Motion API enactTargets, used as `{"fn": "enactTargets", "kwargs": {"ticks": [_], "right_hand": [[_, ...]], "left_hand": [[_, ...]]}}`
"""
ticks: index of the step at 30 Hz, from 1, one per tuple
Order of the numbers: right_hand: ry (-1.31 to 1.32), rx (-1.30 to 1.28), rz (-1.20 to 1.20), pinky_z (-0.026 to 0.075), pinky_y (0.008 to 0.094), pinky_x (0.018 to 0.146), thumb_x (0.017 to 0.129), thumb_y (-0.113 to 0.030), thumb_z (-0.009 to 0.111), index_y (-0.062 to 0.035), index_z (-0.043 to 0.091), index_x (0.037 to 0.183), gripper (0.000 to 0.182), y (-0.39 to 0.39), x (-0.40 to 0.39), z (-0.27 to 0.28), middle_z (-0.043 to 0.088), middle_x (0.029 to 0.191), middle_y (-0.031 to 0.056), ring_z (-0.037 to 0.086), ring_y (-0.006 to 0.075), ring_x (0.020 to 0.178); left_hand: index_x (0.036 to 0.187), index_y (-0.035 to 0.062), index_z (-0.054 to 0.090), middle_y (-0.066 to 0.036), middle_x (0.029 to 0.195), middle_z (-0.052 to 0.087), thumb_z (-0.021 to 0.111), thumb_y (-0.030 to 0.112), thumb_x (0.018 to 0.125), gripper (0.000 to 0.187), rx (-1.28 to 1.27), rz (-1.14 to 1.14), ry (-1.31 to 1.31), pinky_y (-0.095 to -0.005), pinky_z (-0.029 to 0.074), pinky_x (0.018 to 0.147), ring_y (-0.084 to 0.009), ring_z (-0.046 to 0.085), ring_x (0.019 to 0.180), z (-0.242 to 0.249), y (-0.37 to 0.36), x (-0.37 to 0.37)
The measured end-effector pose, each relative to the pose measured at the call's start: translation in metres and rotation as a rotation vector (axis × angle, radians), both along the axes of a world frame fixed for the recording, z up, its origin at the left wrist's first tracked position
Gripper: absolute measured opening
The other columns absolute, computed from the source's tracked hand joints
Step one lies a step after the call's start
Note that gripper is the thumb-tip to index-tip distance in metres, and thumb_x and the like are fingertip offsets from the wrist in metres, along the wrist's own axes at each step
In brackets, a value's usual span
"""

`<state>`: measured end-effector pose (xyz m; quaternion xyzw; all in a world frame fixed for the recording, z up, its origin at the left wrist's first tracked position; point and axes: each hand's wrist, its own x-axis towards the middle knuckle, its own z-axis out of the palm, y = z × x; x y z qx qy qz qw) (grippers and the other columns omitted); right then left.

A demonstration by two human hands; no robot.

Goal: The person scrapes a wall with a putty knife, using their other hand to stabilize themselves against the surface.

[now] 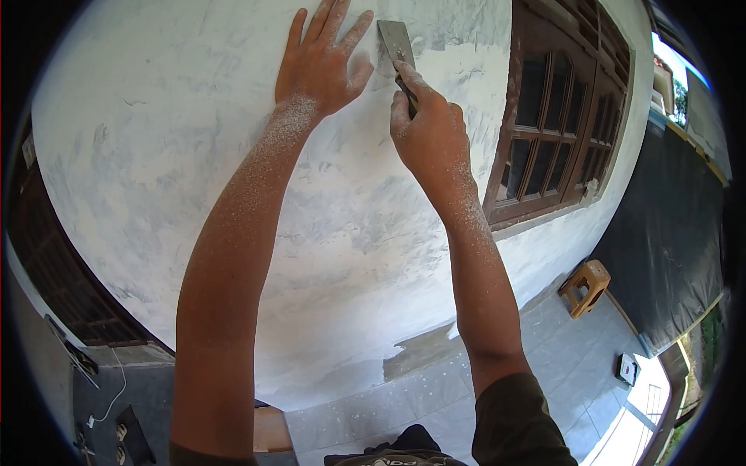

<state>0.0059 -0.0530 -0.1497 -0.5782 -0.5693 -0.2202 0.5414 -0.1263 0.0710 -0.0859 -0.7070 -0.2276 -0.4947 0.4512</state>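
High on the white patchy wall (350, 186), my left hand (322, 66) lies against the surface with its fingers spread and holds nothing. My right hand (431, 116) is wrapped round the dark handle of a putty knife (398, 43). The knife's flat metal blade points up and rests on or very near the wall, just right of my left hand. White dust covers both wrists and forearms. Grey smears and uneven white coating mark the wall around the blade.
A brown wooden window (552, 116) is right of my right hand. An orange stool (585, 287) stands on the tiled floor (536, 342) at the lower right, beside a black sheet (660, 233). A dark door (62, 264) is at the left, with a white cable (120, 380) below.
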Motion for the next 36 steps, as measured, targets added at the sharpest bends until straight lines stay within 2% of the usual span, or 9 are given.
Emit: {"fn": "enactTargets", "kwargs": {"ticks": [4, 10, 12, 20, 22, 24, 28, 34, 36], "right_hand": [[-0.016, 0.102, 0.019, 0.062, 0.0498, 0.081, 0.099, -0.019, 0.055, -0.0122, 0.066, 0.135, 0.039, 0.009, 0.003, 0.028, 0.076, 0.096, 0.0213, 0.075, 0.0401, 0.088], [-0.030, 0.059, 0.012, 0.061, 0.0500, 0.083, 0.099, -0.019, 0.055, -0.0134, 0.067, 0.135, 0.039, 0.001, 0.002, 0.006, 0.076, 0.099, 0.0216, 0.074, 0.0409, 0.091], [-0.028, 0.063, 0.014, 0.061, 0.0501, 0.083, 0.099, -0.019, 0.055, -0.0139, 0.067, 0.135, 0.038, 0.006, 0.004, 0.024, 0.076, 0.099, 0.0215, 0.074, 0.0408, 0.090], [0.000, -0.011, 0.043, 0.060, 0.0513, 0.087, 0.099, -0.021, 0.054, -0.0132, 0.068, 0.134, 0.038, 0.001, 0.006, 0.017, 0.075, 0.102, 0.0228, 0.074, 0.0409, 0.096], [-0.050, 0.092, 0.009, 0.061, 0.0501, 0.083, 0.099, -0.019, 0.055, -0.0125, 0.067, 0.135, 0.038, 0.008, 0.005, 0.032, 0.075, 0.098, 0.0226, 0.075, 0.0394, 0.090], [-0.043, 0.087, 0.021, 0.062, 0.0498, 0.081, 0.099, -0.019, 0.055, -0.0122, 0.067, 0.135, 0.038, 0.007, 0.004, 0.029, 0.076, 0.097, 0.0224, 0.075, 0.0388, 0.088], [-0.033, 0.047, 0.028, 0.063, 0.0494, 0.077, 0.098, -0.018, 0.057, -0.0116, 0.066, 0.136, 0.039, 0.001, 0.003, 0.001, 0.076, 0.095, 0.0221, 0.076, 0.0378, 0.083], [-0.060, 0.100, 0.031, 0.063, 0.0483, 0.075, 0.098, -0.015, 0.057, -0.0103, 0.065, 0.137, 0.039, 0.007, 0.004, 0.030, 0.076, 0.096, 0.0222, 0.076, 0.0360, 0.085], [-0.073, 0.091, 0.035, 0.063, 0.0479, 0.075, 0.099, -0.015, 0.057, -0.0102, 0.066, 0.136, 0.039, 0.003, 0.007, 0.019, 0.076, 0.095, 0.0220, 0.077, 0.0358, 0.085]], "left_hand": [[0.154, 0.0084, 0.044, -0.020, 0.166, 0.028, 0.062, 0.030, 0.092, 0.069, 0.016, 0.003, 0.001, -0.0524, 0.014, 0.128, -0.0332, 0.022, 0.156, 0.001, 0.002, 0.000], [0.154, 0.0073, 0.044, -0.024, 0.160, 0.037, 0.061, 0.032, 0.092, 0.068, 0.049, 0.026, 0.004, -0.0544, 0.017, 0.127, -0.0374, 0.029, 0.152, 0.012, 0.008, 0.001], [0.153, 0.0080, 0.045, -0.026, 0.156, 0.041, 0.061, 0.034, 0.093, 0.067, 0.046, 0.052, 0.035, -0.0546, 0.017, 0.127, -0.0395, 0.032, 0.149, 0.024, 0.011, 0.003], [0.153, 0.0097, 0.046, -0.024, 0.158, 0.038, 0.061, 0.035, 0.094, 0.066, 0.066, 0.052, 0.009, -0.0538, 0.016, 0.127, -0.0394, 0.027, 0.151, 0.027, 0.007, 0.002], [0.153, 0.0099, 0.046, -0.024, 0.160, 0.036, 0.060, 0.036, 0.094, 0.066, 0.086, 0.032, 0.013, -0.0536, 0.015, 0.128, -0.0391, 0.025, 0.153, 0.025, 0.009, 0.004], [0.154, 0.0102, 0.045, -0.023, 0.162, 0.033, 0.060, 0.036, 0.094, 0.067, 0.108, 0.044, 0.000, -0.0535, 0.014, 0.128, -0.0375, 0.022, 0.155, 0.025, 0.011, 0.003], [0.154, 0.0100, 0.044, -0.022, 0.164, 0.030, 0.059, 0.037, 0.095, 0.067, 0.069, 0.039, 0.012, -0.0532, 0.013, 0.128, -0.0352, 0.020, 0.156, 0.026, 0.009, 0.002], [0.155, 0.0111, 0.043, -0.021, 0.165, 0.029, 0.057, 0.037, 0.095, 0.067, 0.073, 0.055, -0.003, -0.0525, 0.012, 0.128, -0.0343, 0.020, 0.156, 0.026, 0.011, 0.003], [0.155, 0.0112, 0.043, -0.021, 0.165, 0.029, 0.057, 0.037, 0.095, 0.067, 0.068, 0.063, 0.002, -0.0525, 0.012, 0.128, -0.0343, 0.020, 0.156, 0.026, 0.011, 0.002]]}}
